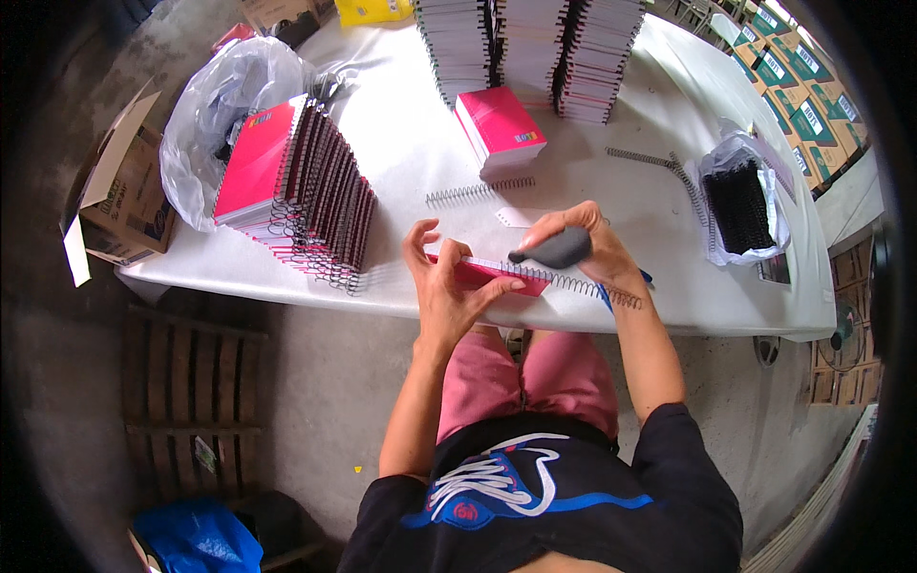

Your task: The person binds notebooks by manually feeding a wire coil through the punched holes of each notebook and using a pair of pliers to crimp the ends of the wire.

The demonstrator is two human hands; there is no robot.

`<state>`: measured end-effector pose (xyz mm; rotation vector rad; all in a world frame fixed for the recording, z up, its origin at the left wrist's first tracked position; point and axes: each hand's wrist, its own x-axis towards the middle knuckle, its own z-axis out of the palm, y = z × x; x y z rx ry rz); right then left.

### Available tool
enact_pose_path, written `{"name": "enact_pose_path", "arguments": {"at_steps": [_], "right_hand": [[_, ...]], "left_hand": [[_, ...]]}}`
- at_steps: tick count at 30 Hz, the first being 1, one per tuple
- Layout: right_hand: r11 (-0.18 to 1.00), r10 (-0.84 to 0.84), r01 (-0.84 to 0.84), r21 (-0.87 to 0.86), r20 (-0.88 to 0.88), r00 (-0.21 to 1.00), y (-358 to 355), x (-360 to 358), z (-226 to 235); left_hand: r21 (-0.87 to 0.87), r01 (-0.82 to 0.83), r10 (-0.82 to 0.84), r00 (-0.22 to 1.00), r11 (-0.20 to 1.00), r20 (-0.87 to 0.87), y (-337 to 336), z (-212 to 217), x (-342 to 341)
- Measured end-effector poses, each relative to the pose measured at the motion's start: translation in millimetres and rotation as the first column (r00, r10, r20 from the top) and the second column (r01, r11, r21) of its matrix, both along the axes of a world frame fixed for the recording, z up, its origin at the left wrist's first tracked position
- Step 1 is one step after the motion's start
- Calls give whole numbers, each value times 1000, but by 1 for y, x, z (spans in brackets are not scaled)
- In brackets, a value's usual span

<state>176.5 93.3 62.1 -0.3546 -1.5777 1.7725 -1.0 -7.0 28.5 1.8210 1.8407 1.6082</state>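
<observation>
notebook (475,276) in red is being held on the person's side of a red-topped paper block (499,124), the left hand (447,286) clamping it between thumb and fingers. the right hand (600,246), below and to the right of the block, is gripping a dark grey tool (559,250), its black tip pointing at the notebook's edge. a wire coil (573,282) is running along that edge and trailing past the right wrist. just below the block, a loose coil (479,192) is lying on the white-covered table (392,162). left of the block, a stack of spiral-bound notebooks (320,196) is standing; behind it, tall bound stacks (528,48) are rising; well to its right, a plastic-lined container (776,215) is holding black coils (735,205).
</observation>
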Motion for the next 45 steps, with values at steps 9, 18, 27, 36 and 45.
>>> {"name": "enact_pose_path", "arguments": {"at_steps": [9,18,27,36,45], "right_hand": [[980,-13,-7,200,99,995,-6,-6,13],[953,-84,-69,295,478,874,10,-13,9],[931,-193,-26,364,550,813,12,-33,14],[917,-224,-19,399,551,804,14,-44,6],[645,-750,237,726,542,379,34,53,-14]], "left_hand": [[48,117,-126,953,992,276,10,-25,-6],[24,49,-54,936,999,348,13,-33,-2],[36,56,-64,957,998,283,12,-30,-5],[-34,55,-47,978,998,202,9,-26,-3],[137,281,-297,675,950,675,2,-9,-7]]}}
